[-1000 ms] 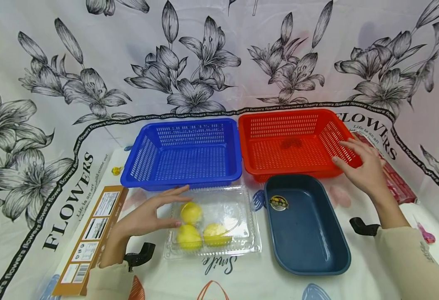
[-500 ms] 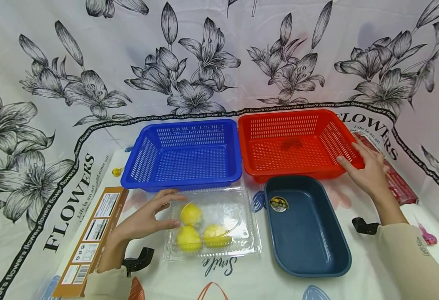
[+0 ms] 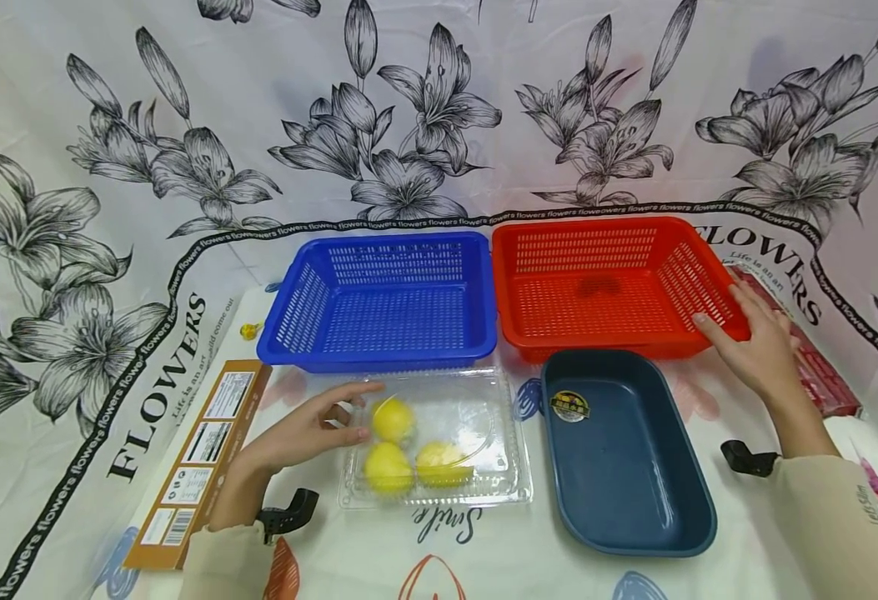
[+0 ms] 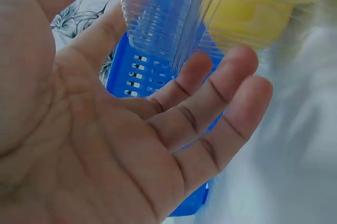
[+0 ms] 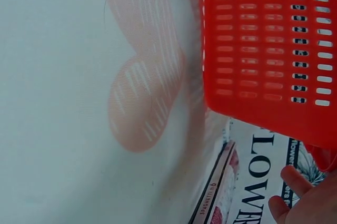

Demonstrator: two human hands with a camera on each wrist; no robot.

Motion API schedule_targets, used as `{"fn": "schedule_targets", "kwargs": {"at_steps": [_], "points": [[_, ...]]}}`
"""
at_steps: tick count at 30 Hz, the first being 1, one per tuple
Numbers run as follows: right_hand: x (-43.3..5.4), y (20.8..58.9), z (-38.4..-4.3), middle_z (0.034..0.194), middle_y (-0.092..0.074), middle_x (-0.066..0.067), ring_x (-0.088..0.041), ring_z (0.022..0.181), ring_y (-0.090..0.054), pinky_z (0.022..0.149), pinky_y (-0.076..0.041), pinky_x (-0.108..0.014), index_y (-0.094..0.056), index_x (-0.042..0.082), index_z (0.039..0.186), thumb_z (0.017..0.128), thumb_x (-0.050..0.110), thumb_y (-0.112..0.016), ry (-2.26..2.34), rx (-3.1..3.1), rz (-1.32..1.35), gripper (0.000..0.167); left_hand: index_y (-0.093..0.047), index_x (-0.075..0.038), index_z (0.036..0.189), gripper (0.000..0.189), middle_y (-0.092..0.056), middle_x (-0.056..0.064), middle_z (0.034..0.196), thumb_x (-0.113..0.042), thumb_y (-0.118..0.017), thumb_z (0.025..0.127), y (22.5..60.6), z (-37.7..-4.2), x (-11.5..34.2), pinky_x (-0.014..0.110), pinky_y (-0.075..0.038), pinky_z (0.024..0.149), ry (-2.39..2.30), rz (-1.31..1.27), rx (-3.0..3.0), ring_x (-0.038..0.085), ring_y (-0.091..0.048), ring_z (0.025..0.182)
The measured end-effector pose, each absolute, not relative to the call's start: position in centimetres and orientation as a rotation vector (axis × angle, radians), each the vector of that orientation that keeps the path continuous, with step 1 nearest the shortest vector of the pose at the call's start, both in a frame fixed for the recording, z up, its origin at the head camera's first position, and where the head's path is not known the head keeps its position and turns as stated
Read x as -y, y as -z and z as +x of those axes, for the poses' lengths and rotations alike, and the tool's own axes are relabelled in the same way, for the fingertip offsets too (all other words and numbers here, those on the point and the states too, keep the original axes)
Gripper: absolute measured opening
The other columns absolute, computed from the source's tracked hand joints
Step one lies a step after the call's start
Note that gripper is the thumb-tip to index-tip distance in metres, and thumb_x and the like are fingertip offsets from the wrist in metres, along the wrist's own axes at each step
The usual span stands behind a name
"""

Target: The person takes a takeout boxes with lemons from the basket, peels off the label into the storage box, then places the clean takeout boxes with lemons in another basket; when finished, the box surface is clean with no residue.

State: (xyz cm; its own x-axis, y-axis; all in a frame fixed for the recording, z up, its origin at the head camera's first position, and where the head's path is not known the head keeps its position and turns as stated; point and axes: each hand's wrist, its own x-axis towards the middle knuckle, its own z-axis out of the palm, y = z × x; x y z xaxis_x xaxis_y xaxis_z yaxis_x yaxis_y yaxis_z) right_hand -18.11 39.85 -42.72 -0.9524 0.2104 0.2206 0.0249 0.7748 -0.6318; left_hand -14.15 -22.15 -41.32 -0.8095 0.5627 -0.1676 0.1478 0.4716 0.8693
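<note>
My left hand [image 3: 299,433] reaches to the left side of a clear plastic clamshell box [image 3: 494,433]. Its thumb and index finger lie spread over that side, the other fingers loosely bent; whether they touch the plastic, I cannot tell. Inside the box are yellow round fruits [image 3: 388,468], one carrying a darker yellow band. In the left wrist view the palm shows bare under the clear box [image 4: 158,29]. My right hand [image 3: 761,342] holds the right rim of a red slotted basket [image 3: 596,317], thumb inside and fingers outside. The right wrist view shows only two fingertips, beside the basket [image 5: 253,50].
Left of the red basket stands a blue basket [image 3: 393,321]. A dark blue tray [image 3: 629,467] with a gold sticker sits in front. Along the left lies a brown box [image 3: 198,467]; a red spaghetti box [image 3: 829,383] lies beyond my right hand.
The view has shifted slightly. My right hand has moved from over the red basket's edge outward onto its rim. The left hand's lower fingers have bent inward beside the clamshell box.
</note>
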Motion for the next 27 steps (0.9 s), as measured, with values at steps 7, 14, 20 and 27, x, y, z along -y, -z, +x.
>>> {"fn": "schedule_targets", "kwargs": {"at_steps": [7, 14, 20, 27], "points": [[-40.03, 42.78, -18.20, 0.172, -0.013, -0.010, -0.064, 0.148, -0.010, 0.108, -0.002, -0.085, -0.021, 0.014, 0.164, 0.100, 0.048, -0.053, -0.975, 2.693, -0.181, 0.079, -0.042, -0.023, 0.155, 0.063, -0.043, 0.024, 0.140, -0.021, -0.069, 0.098, 41.14, -14.64, 21.91, 0.037, -0.061, 0.072, -1.355, 0.515, -2.196, 0.020, -0.068, 0.081], [-40.12, 42.80, -18.21, 0.172, -0.014, -0.014, -0.056, 0.153, -0.008, 0.113, 0.000, -0.084, -0.020, 0.013, 0.163, 0.100, 0.046, -0.053, -1.018, 2.675, -0.177, 0.079, -0.045, -0.030, 0.154, 0.064, -0.042, 0.022, 0.149, -0.027, -0.072, 0.096, 40.65, -14.92, 21.54, 0.039, -0.060, 0.066, -1.326, 0.472, -2.230, 0.032, -0.067, 0.064], [-40.03, 42.62, -18.09, 0.172, -0.014, -0.013, -0.054, 0.154, -0.009, 0.115, -0.009, -0.081, -0.020, 0.012, 0.163, 0.100, 0.046, -0.055, -1.044, 2.669, -0.167, 0.080, -0.044, -0.025, 0.155, 0.065, -0.043, 0.023, 0.147, -0.025, -0.072, 0.096, 40.63, -15.12, 21.58, 0.039, -0.060, 0.063, -1.339, 0.505, -2.225, 0.044, -0.065, 0.063], [-39.97, 42.58, -17.94, 0.171, -0.016, -0.015, -0.052, 0.154, -0.012, 0.114, -0.011, -0.081, -0.022, 0.011, 0.163, 0.099, 0.045, -0.055, -1.066, 2.645, -0.163, 0.079, -0.045, -0.022, 0.154, 0.064, -0.042, 0.025, 0.145, -0.018, -0.071, 0.096, 40.82, -15.04, 21.65, 0.039, -0.061, 0.061, -1.390, 0.552, -2.190, 0.022, -0.065, 0.057]]}}
